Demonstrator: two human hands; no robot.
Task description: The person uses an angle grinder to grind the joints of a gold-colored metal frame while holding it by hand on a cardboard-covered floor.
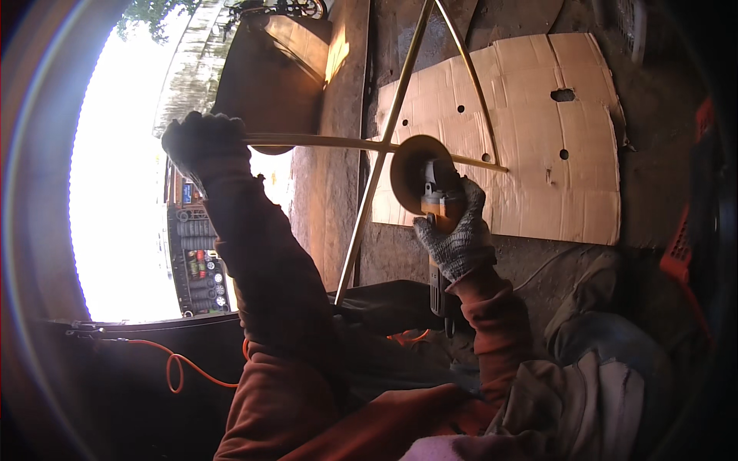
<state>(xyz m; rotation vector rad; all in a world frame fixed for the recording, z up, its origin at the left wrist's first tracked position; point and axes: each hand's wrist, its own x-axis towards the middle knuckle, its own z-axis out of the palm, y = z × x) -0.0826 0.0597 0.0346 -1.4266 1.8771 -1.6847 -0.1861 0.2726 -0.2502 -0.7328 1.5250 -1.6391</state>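
My left hand (206, 147), in a dark knit glove, is closed around the left end of a thin brass-coloured metal bar (315, 141). This bar crosses a longer slanted bar (401, 92), and a third bar (473, 77) runs from the top down to its right end. In a grey knit glove, my right hand (461, 242) grips an angle grinder (441, 211) by its orange body. The grinder's round disc (407, 175) overlaps the bar just right of the crossing; whether it touches the metal I cannot tell.
A flattened cardboard sheet (553, 207) with several holes lies on the floor under the bars. An orange cord (178, 367) loops at lower left. A red object (676, 250) stands at the right. Bright daylight enters on the left, and part of a motorcycle (288, 9) shows at the top.
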